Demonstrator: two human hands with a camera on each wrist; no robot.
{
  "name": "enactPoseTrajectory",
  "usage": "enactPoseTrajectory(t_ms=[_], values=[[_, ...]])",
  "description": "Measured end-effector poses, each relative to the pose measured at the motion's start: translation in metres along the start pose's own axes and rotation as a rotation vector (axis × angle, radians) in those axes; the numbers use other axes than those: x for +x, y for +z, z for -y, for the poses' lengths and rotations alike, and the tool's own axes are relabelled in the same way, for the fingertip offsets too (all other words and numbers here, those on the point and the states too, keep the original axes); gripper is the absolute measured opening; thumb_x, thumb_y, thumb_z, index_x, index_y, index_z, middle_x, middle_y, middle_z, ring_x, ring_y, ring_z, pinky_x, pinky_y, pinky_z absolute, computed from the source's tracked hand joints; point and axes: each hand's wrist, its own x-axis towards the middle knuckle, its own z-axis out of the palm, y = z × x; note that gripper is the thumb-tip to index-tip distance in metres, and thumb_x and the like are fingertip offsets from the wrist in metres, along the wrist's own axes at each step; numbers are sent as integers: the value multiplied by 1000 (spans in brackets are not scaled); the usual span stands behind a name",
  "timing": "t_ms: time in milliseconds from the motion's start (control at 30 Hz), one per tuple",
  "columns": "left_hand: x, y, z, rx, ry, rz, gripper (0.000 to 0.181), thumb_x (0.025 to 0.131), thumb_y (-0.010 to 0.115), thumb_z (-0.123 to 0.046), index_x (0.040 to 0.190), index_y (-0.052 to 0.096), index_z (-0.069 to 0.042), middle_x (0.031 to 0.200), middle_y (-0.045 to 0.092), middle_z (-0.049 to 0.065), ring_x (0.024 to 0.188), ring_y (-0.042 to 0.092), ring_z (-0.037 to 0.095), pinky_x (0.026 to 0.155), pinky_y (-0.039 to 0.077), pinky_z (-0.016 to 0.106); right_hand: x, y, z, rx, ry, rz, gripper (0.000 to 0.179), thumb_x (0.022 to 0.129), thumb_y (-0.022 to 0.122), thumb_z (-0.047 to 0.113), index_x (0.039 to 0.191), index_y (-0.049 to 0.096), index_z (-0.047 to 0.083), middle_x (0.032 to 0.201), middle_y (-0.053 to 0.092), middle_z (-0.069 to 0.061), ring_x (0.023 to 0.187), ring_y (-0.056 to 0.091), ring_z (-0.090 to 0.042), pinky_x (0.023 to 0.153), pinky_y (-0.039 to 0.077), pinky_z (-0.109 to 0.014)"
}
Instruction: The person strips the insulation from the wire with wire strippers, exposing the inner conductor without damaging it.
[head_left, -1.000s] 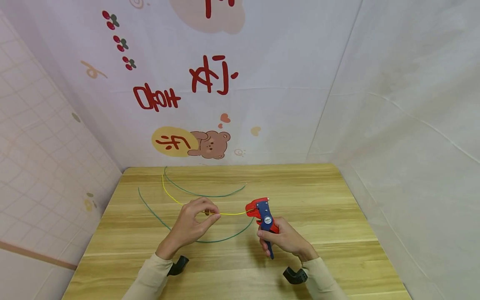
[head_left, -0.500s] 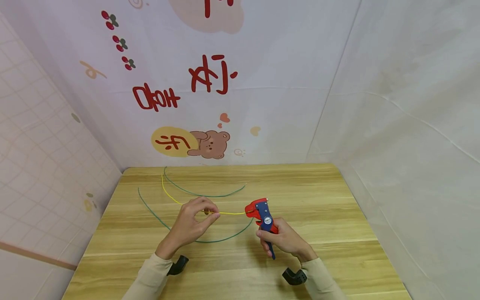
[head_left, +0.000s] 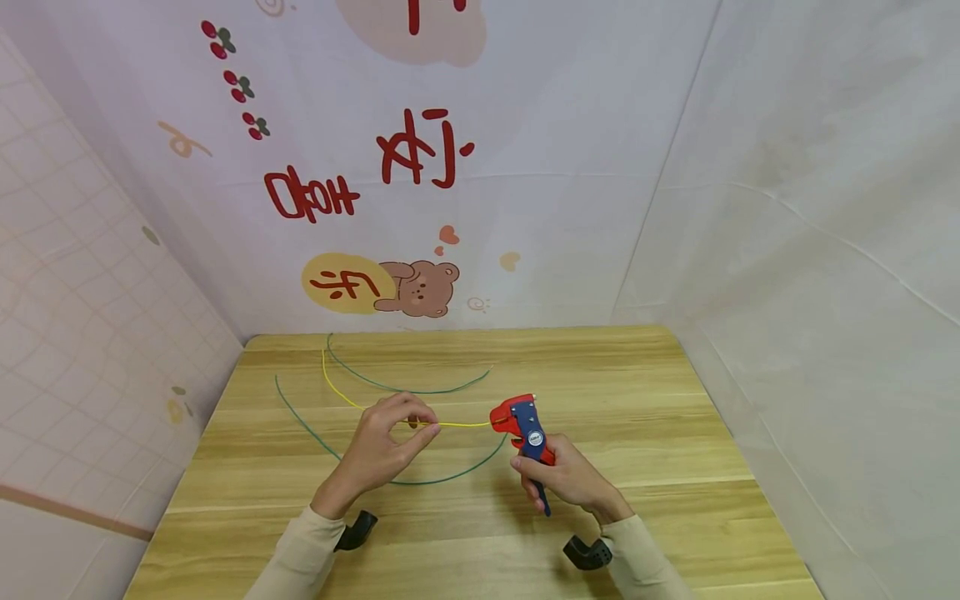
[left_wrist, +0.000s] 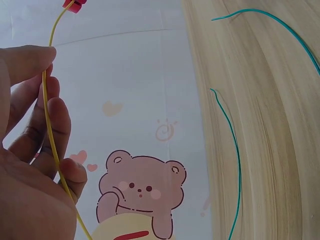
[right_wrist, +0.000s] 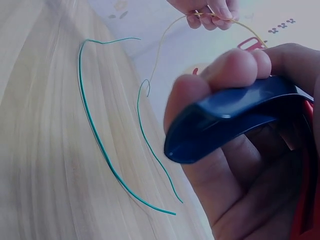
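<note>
My left hand (head_left: 386, 446) pinches a yellow wire (head_left: 463, 425) between thumb and forefinger, above the table. In the left wrist view the yellow wire (left_wrist: 49, 117) runs across the palm, with the other fingers loosely curled beside it. The wire's right end meets the red jaws of a red and blue wire stripper (head_left: 534, 433). My right hand (head_left: 573, 475) grips that tool by its handles, its head pointing up and left. A blue handle (right_wrist: 230, 120) fills much of the right wrist view, fingers wrapped round it. The wire's tip is hidden at the jaws.
Two green wires lie curved on the wooden table (head_left: 637, 400): one green wire (head_left: 420, 392) towards the back, another green wire (head_left: 450, 478) nearer, passing beneath the left hand. A printed cloth wall (head_left: 555, 250) stands behind the table, with further cloth at both sides.
Both hands hold nearly still. The wire stripper has shifted very slightly, its lower handle tip a little higher now, and the yellow wire still runs to its jaws.
</note>
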Motion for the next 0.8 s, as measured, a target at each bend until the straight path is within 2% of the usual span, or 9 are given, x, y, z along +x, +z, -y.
enactPoseTrajectory(t_ms=[200, 300, 433, 533, 700, 800], values=[[0, 1, 1, 4, 10, -8, 22, 93, 91, -3, 99, 83, -22, 99, 77, -10, 88, 67, 9, 80, 56, 25, 2, 2, -2, -4, -20, -26, 39, 119, 58, 17, 97, 60, -15, 68, 62, -9, 54, 65, -8, 50, 60, -32], [0, 2, 1, 0, 13, -13, 22, 93, 91, -1, 99, 83, -21, 99, 77, -9, 88, 67, 10, 78, 58, 29, 2, 5, -2, 1, -16, -43, 42, 119, 58, 18, 99, 58, -18, 68, 63, -4, 53, 65, -8, 50, 60, -32], [0, 2, 0, -6, 24, -24, 21, 94, 90, 0, 99, 83, -20, 98, 77, -8, 88, 67, 10, 77, 60, 34, 3, 7, 0, 0, -7, -62, 42, 119, 59, 19, 96, 60, -15, 68, 63, -1, 53, 64, -8, 50, 59, -30], [-1, 2, -2, -11, 26, -30, 20, 95, 89, -1, 98, 82, -19, 98, 77, -8, 88, 67, 10, 77, 60, 34, 3, 8, 0, -11, -9, -74, 41, 119, 59, 19, 92, 61, -11, 67, 62, -7, 52, 64, -7, 50, 58, -29], [-1, 2, -2, -14, 29, -34, 19, 96, 88, -1, 98, 82, -19, 98, 77, -8, 88, 67, 9, 76, 61, 36, 3, 11, 1, -26, -11, -99, 40, 119, 59, 18, 91, 61, -11, 68, 55, -31, 51, 64, -7, 50, 58, -28], [-2, 2, -1, -14, 30, -33, 18, 96, 88, -1, 98, 82, -18, 99, 77, -8, 88, 68, 9, 77, 61, 35, 3, 14, -1, -37, 2, -120, 40, 118, 60, 18, 94, 60, -14, 68, 55, -34, 51, 64, -7, 50, 59, -29]])
